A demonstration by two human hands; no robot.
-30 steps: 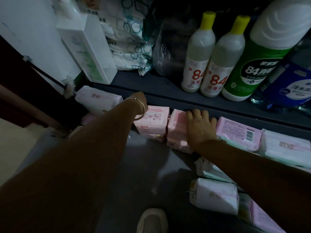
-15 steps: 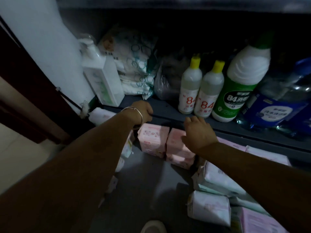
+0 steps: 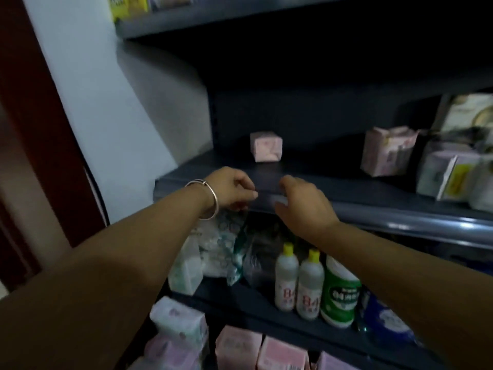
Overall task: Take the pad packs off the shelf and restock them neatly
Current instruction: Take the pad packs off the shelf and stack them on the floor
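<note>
Pad packs sit in two places: one small pink pack (image 3: 266, 146) stands alone toward the back of the dark middle shelf (image 3: 373, 188), at frame centre, and more pink packs (image 3: 237, 345) crowd the bottom edge of the frame.

Both hands are raised at that shelf's front lip and hold nothing. The left hand (image 3: 230, 189), a silver bangle (image 3: 206, 200) on its wrist, has its fingers loosely curled over the lip. The right hand (image 3: 306, 202) is just beside it, fingers relaxed and slightly spread, a narrow gap between the two.

Bare shelf lies around the lone pack on both sides. Farther right, a taller pink pack (image 3: 386, 150) and pale packages (image 3: 448, 174) stand close together. Below the hands, two yellow-capped bottles (image 3: 298, 281) and a green-labelled bottle (image 3: 340, 297) stand side by side on the lower shelf.
</note>
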